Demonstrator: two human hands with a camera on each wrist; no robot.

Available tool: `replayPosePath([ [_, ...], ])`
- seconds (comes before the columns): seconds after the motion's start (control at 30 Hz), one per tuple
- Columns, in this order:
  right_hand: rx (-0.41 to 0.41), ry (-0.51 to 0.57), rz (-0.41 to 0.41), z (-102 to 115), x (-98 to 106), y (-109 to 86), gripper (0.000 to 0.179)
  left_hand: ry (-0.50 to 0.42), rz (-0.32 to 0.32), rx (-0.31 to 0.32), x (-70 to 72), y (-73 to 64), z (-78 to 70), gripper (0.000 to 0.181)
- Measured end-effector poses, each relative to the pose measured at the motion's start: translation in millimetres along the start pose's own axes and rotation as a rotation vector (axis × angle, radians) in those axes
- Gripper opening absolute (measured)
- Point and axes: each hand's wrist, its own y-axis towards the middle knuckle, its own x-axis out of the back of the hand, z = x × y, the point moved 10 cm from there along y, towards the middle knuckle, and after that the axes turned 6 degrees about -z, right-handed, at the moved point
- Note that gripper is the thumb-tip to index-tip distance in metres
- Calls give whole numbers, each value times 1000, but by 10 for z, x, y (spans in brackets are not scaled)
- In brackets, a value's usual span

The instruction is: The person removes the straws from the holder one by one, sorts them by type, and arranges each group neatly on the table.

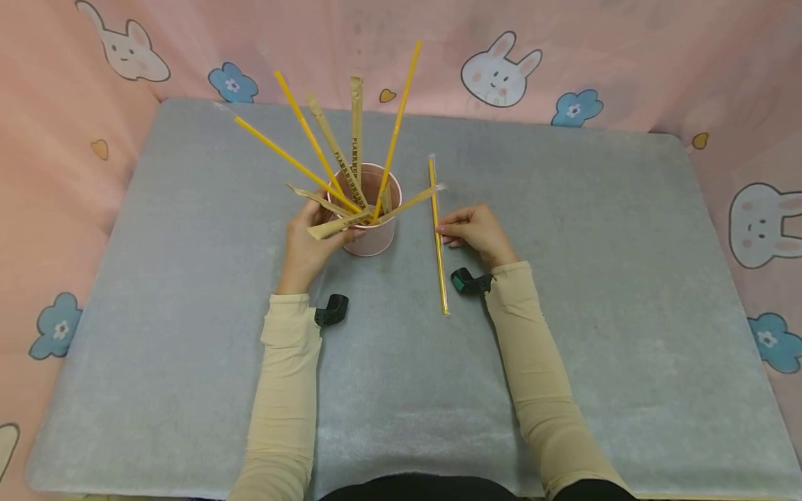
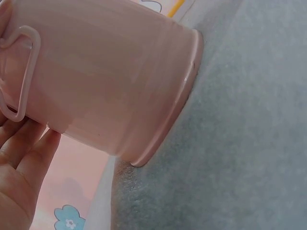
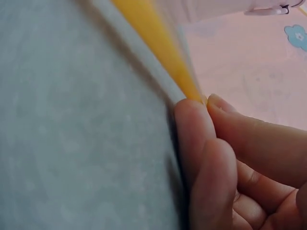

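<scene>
A pink metal bucket [image 1: 374, 243] stands upright on the table, left of centre. My left hand [image 1: 303, 243] grips its left side, thumb at the front below the rim and fingers round the back. In the left wrist view, fingertips rest against the bucket [image 2: 110, 81] near its wire handle [image 2: 29, 76]. Yellow straws [image 1: 397, 122] and paper-wrapped straws [image 1: 357, 125] fan out of the bucket. My right hand [image 1: 479, 229] pinches a yellow straw in a clear wrapper [image 1: 441, 268] near its middle. In the right wrist view, thumb and fingertips meet on this straw [image 3: 160, 45], close over the tabletop.
Grey cloth covers the table [image 1: 595, 313]. Behind and beside it hangs a pink curtain [image 1: 426, 90] with rabbits and blue flowers. A black wrist camera [image 1: 332, 310] sits at my left sleeve, another wrist camera [image 1: 468, 281] at the right.
</scene>
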Motion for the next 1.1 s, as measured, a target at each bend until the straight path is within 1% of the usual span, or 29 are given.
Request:
replayPosePath([
  [0.33, -15, -18, -67, 3, 25, -10, 22, -27, 9, 14, -9, -11, -15, 69],
  [0.5, -28, -19, -99, -2, 45, -19, 20, -15, 9, 15, -7, -13, -6, 66],
  [0.7, -20, -30, -101, 1, 48, -17, 19, -29, 9, -4, -6, -4, 1, 69],
  [0.93, 3, -49, -78, 26, 55, -17, 17, -28, 12, 17, -8, -9, 7, 72],
  [1.1, 5, -21, -78, 15, 86, -17, 15, -35, 14, 3, -10, -5, -6, 70],
])
